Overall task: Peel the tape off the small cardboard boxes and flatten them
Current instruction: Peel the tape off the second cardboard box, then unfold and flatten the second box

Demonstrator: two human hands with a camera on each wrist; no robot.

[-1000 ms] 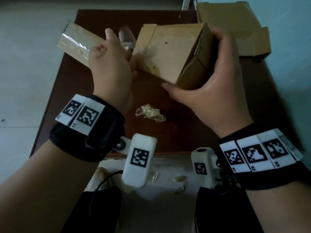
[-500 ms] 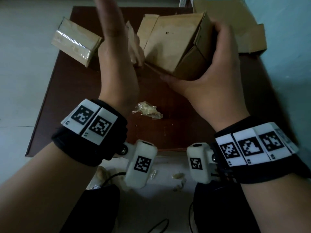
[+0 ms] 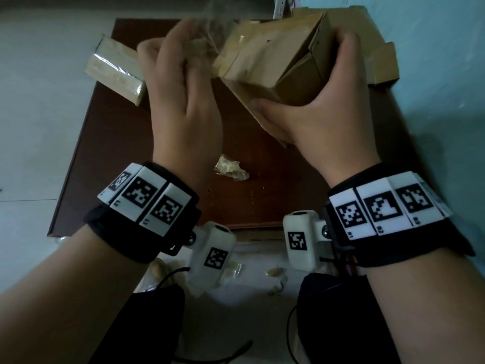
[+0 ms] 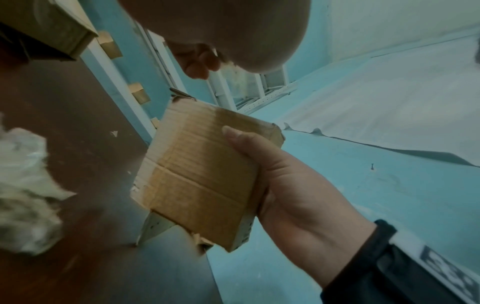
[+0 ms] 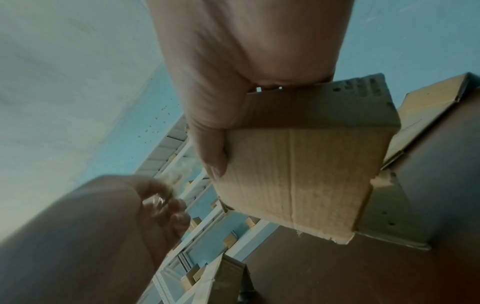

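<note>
My right hand point(image 3: 325, 101) grips a small brown cardboard box point(image 3: 273, 56) above the dark table, thumb on its near face and fingers over the far right end. In the left wrist view the box point(image 4: 202, 174) shows a closed flap seam. My left hand point(image 3: 189, 64) is just left of the box, fingers curled round a blurred strip of clear tape point(image 3: 210, 35). The right wrist view shows the tape point(image 5: 158, 201) among those fingers.
A crumpled ball of tape point(image 3: 231, 169) lies mid-table. A box wrapped in shiny tape point(image 3: 115, 72) sits at the table's far left edge. An opened cardboard box point(image 3: 378, 56) lies at the back right by the blue wall. The brown table point(image 3: 131, 179) ends near my wrists.
My left hand swung up from the box's left end and has come back down beside it with tape in its fingers. My right hand kept its grip, lifting the box slightly.
</note>
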